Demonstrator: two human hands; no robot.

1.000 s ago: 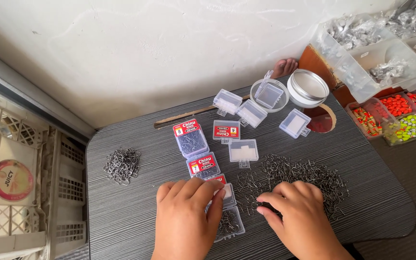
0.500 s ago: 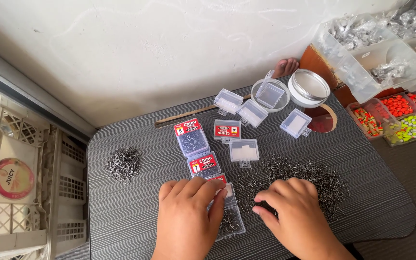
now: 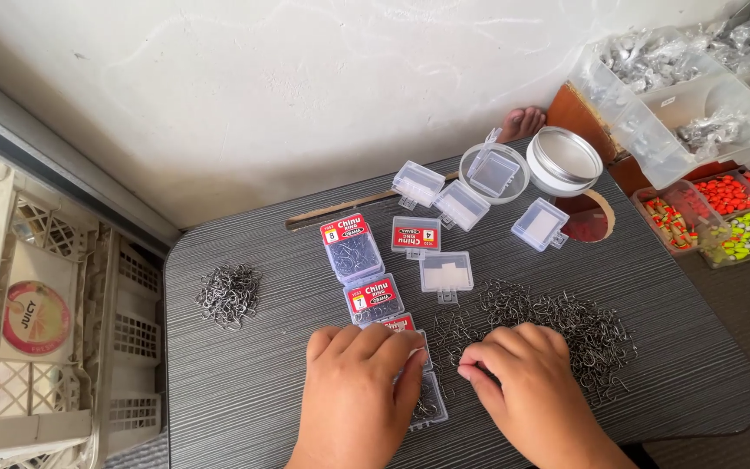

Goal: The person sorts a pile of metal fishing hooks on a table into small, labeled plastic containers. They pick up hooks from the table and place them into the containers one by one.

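My left hand (image 3: 358, 395) lies palm down over a small clear plastic box (image 3: 427, 399) with a red label, holding it on the dark striped table (image 3: 245, 382). My right hand (image 3: 527, 386) rests beside it, fingertips pinched together at the near edge of a wide pile of metal fish hooks (image 3: 566, 326). Whether a hook is between the fingers cannot be seen. Two more labelled boxes of hooks (image 3: 353, 252) (image 3: 375, 298) stand in a row above my left hand.
A second small hook pile (image 3: 229, 295) lies at the table's left. Several empty clear boxes (image 3: 446, 272), a round tin (image 3: 563, 161) and its lid (image 3: 494, 172) sit at the back. Trays of coloured floats (image 3: 726, 217) and bagged sinkers (image 3: 670, 69) stand at right; white crates (image 3: 36, 330) at left.
My right hand has slid a little left toward the box under my left hand, fingertips drawing together. The left hand has stayed put.
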